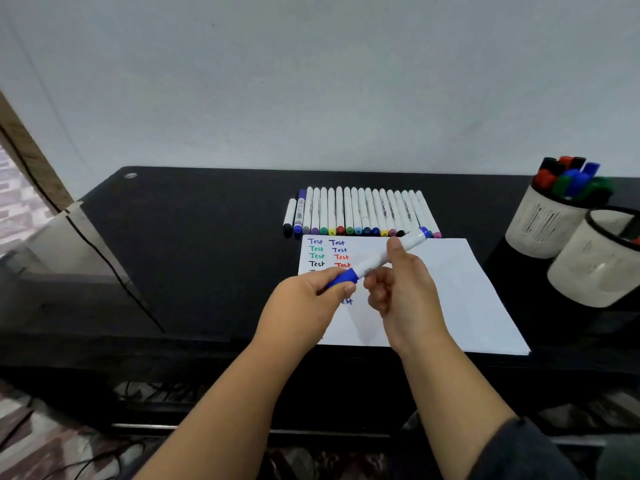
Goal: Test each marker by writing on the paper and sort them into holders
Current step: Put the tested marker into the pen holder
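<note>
A blue marker [381, 258] with a white barrel is held slantwise above the white paper [460, 292]. My left hand [304, 306] grips its blue cap end. My right hand [401, 289] holds the barrel, thumb pointing up. The paper carries several "Test" words in blue, green, black and red. A row of several capped markers [360, 213] lies on the desk behind the paper. Two pale holders stand at the right: the far holder [540, 223] is full of markers, and the near holder [595, 265] shows little of its inside.
The black desk [194, 244] runs along a pale wall. A dark cable [114, 268] hangs over its left part. Below the front edge are a patterned floor and loose wires.
</note>
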Tool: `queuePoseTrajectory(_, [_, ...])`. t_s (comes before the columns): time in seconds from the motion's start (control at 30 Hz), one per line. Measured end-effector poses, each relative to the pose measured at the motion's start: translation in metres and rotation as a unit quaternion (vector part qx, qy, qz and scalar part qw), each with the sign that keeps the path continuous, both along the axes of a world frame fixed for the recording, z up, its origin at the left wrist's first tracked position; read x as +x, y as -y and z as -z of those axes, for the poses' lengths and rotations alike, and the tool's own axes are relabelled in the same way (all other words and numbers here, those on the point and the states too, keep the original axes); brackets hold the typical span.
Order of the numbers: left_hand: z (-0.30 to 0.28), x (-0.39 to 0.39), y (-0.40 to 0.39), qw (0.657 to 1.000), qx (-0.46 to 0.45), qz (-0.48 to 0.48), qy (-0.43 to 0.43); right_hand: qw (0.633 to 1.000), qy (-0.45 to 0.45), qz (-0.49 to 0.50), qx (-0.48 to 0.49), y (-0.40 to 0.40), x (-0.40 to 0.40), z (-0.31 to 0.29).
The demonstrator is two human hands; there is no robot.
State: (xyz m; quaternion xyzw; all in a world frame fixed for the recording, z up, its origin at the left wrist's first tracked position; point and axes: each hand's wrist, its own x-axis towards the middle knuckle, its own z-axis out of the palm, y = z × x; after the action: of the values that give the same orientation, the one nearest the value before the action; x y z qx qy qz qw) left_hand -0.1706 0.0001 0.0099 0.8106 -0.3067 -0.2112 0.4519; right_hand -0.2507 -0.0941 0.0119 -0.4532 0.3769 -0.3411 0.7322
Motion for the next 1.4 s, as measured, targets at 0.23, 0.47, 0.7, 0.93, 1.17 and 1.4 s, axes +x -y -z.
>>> queuePoseTrajectory(0.23, [-0.024, -0.015, -0.002, 1.000, 0.015, 0.010, -0.013, 0.894, -0.203, -0.015, -0.399, 0.002, -0.031, -0.007])
queuePoseTrajectory(0.47, [-0.050, -0.037, 0.018, 0.998, -0.010, 0.051, -0.031, 0.699, -0.333, 0.044, -0.631, 0.027, -0.068, -0.023])
queuePoseTrajectory(0.7, [-0.066, -0.055, 0.061, 0.988, -0.073, 0.133, -0.042, 0.688, -0.349, 0.088, -0.630, 0.079, -0.113, -0.050])
queuePoseTrajectory(0.93, [-0.030, -0.057, 0.126, 0.982, 0.056, 0.169, 0.062, 0.803, -0.322, 0.157, -0.476, 0.132, -0.165, -0.072])
queuePoseTrajectory(1.17, [0.021, -0.051, 0.165, 0.929, 0.217, 0.200, 0.225, 0.780, -0.409, 0.121, -0.458, 0.176, -0.181, -0.058])
queuePoseTrajectory(1.4, [0.052, -0.038, 0.172, 0.899, 0.258, 0.210, 0.286, 0.709, -0.505, 0.100, -0.481, 0.191, -0.176, -0.051])
